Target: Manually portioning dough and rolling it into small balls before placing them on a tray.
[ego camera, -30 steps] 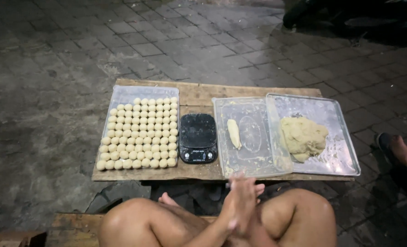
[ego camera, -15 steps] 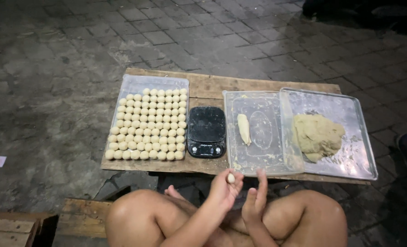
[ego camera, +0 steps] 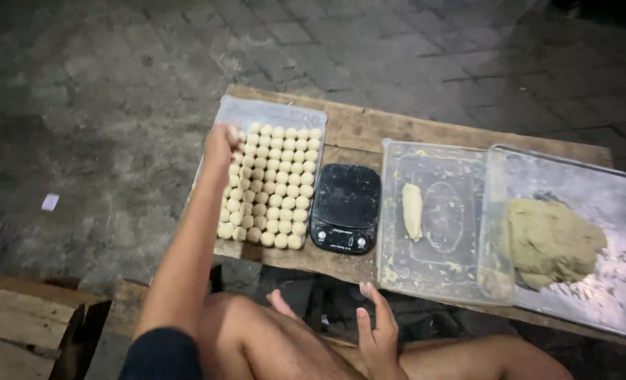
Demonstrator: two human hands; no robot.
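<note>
Pinched in the grip of the left hand, a small dough ball is being carried to the upper left of the tray of dough balls, where half a second ago it was being held between both hands above the lap. Rolling is judged finished; the ball is being added to the rows. The right hand is being held open and empty near the counter edge. A black kitchen scale, a dough strip and a dough mass are lying further right.
</note>
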